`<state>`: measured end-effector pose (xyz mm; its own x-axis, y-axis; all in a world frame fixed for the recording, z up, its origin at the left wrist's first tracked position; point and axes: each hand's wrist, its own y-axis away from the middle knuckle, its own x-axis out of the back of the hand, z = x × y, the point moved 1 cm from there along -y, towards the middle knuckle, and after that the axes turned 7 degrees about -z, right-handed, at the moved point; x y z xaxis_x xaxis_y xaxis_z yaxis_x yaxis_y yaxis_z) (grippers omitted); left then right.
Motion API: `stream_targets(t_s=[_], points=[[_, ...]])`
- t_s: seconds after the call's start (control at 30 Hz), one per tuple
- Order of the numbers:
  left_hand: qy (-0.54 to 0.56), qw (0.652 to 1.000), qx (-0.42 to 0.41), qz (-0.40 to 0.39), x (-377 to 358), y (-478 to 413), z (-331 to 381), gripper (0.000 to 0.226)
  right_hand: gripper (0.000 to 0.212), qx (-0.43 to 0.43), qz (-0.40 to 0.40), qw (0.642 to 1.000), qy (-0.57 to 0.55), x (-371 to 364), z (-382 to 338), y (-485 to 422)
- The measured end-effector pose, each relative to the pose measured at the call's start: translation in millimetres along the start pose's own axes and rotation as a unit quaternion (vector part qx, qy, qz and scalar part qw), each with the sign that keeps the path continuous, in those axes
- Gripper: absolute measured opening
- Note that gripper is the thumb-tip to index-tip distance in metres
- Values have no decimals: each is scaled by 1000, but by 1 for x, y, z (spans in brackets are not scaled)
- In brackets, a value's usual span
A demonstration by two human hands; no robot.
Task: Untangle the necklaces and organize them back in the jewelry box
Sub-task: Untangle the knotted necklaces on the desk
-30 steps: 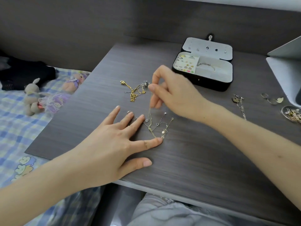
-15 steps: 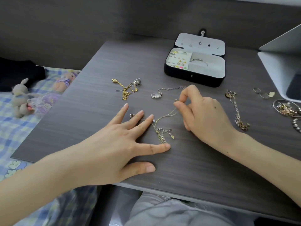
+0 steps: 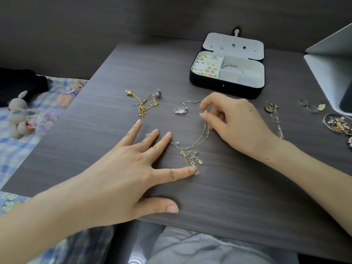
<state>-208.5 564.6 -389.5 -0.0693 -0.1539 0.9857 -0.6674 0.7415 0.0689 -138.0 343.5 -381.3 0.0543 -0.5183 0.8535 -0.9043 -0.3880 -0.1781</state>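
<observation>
A tangle of thin gold and silver chains point(image 3: 191, 158) lies on the dark wooden table point(image 3: 238, 187). My left hand point(image 3: 122, 168) lies flat with fingers spread, its index fingertip pressing the tangle's lower end. My right hand point(image 3: 232, 122) pinches one gold chain point(image 3: 204, 133) of the tangle between thumb and forefinger, drawing it up and to the right. A silver necklace with a clear pendant point(image 3: 180, 109) lies just left of my right hand. The black jewelry box point(image 3: 227, 63) stands open at the back, with rings, earrings and a bangle inside.
A gold chain knot point(image 3: 144, 102) lies left of centre. Another necklace point(image 3: 275, 117) stretches out at the right, with rings point(image 3: 309, 105) and a small dish of jewelry point(image 3: 338, 123) beyond it. A laptop point(image 3: 331, 69) stands at the right edge. Plush toys point(image 3: 21, 115) lie on the bed at left.
My right hand has carried the pinched chain from above the tangle to the right and down near the table. My left hand has stayed pressed on the tangle.
</observation>
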Motion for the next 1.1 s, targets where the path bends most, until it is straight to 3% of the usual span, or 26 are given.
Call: stream_targets(t_s=[0.13, 0.47, 0.67, 0.97, 1.1], points=[[14, 1000, 8, 1, 1, 3, -5, 59, 8, 17, 31, 999, -6, 4, -9, 9], [99, 989, 31, 101, 13, -7, -14, 45, 16, 0, -88, 996, 25, -5, -22, 31], [31, 997, 21, 71, -2, -19, -19, 43, 16, 18, -113, 993, 39, 2, -24, 42], [68, 994, 34, 77, -8, -16, -17, 46, 4, 61, -202, 975, 75, 15, -23, 52], [76, 994, 30, 70, -11, -16, -17, 47, 25, 70, -272, 958, 60, 24, -24, 47]])
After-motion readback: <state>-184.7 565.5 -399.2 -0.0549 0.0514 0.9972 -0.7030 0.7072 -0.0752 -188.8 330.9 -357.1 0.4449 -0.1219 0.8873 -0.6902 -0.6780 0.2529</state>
